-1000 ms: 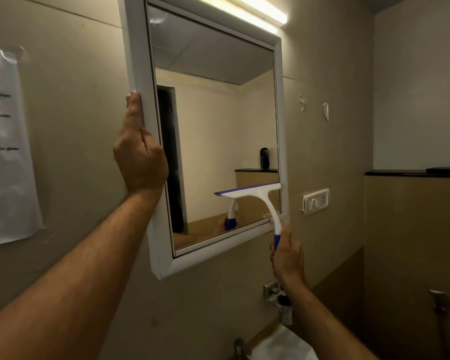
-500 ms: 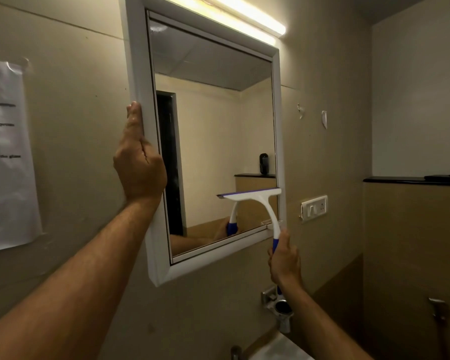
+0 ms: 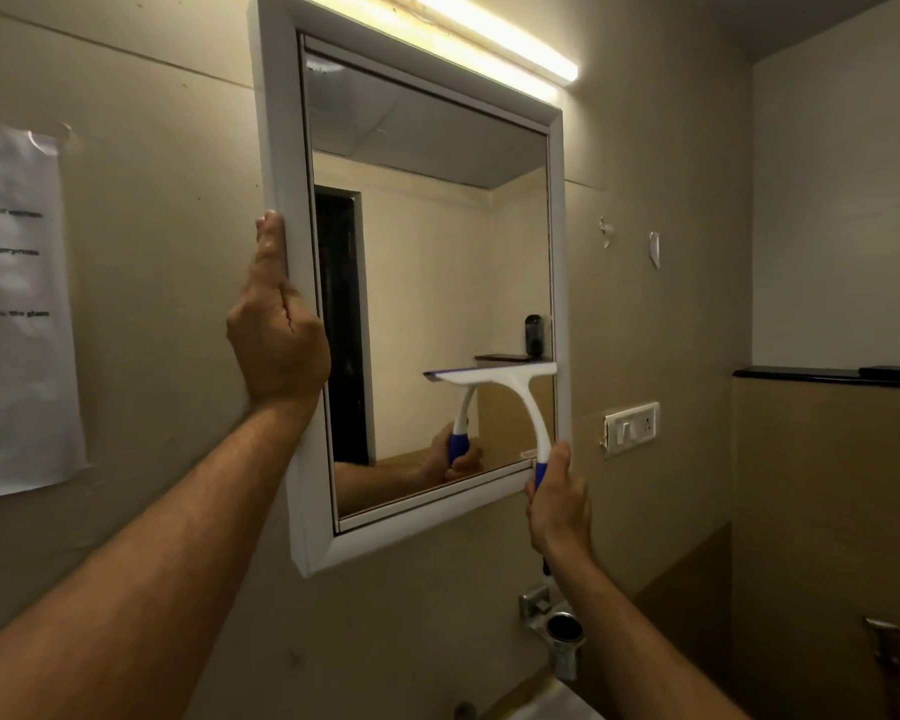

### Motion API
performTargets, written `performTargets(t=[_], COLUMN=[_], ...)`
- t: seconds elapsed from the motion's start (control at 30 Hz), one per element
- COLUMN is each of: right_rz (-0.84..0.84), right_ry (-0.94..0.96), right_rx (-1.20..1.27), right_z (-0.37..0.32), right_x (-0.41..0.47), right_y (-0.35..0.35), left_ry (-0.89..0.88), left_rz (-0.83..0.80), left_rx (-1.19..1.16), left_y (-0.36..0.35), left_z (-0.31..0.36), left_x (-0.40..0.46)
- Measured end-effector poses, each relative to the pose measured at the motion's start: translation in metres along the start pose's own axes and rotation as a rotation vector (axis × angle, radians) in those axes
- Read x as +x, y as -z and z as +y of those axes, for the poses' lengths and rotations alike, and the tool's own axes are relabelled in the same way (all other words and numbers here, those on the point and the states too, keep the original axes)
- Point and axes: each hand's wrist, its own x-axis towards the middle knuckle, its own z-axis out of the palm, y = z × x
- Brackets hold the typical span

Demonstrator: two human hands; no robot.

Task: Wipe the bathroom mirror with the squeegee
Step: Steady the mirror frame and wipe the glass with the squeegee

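Note:
A white-framed bathroom mirror [image 3: 276,148] hangs on the beige wall, swung out at an angle. My left hand [image 3: 276,330] grips its left frame edge, thumb pointing up. My right hand [image 3: 559,498] is closed around the blue handle of a white squeegee [image 3: 515,392]. The squeegee's blade lies flat against the glass in the lower right part of the mirror, its right end touching the frame. The glass reflects the squeegee and my right hand.
A lit tube light [image 3: 489,39] runs above the mirror. A paper notice [image 3: 17,314] is taped to the wall at left. A switch plate [image 3: 630,426] sits right of the mirror. A metal holder [image 3: 559,628] and a dark ledge [image 3: 827,376] lie at lower and mid right.
The squeegee and my right hand have edged upward on the glass. My left hand stays on the frame. The camera has tilted slightly upward.

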Motion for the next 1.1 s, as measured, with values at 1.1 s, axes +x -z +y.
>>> performTargets(t=[1.1], right_rz=[-0.045], right_ry=[-0.042], right_rx=[0.032], right_z=[0.008], right_x=[-0.022], right_y=[0.014], left_ry=[0.054], left_rz=[-0.003], left_rx=[-0.033], left_y=[0.001], left_z=[0.004], left_x=[0.0])
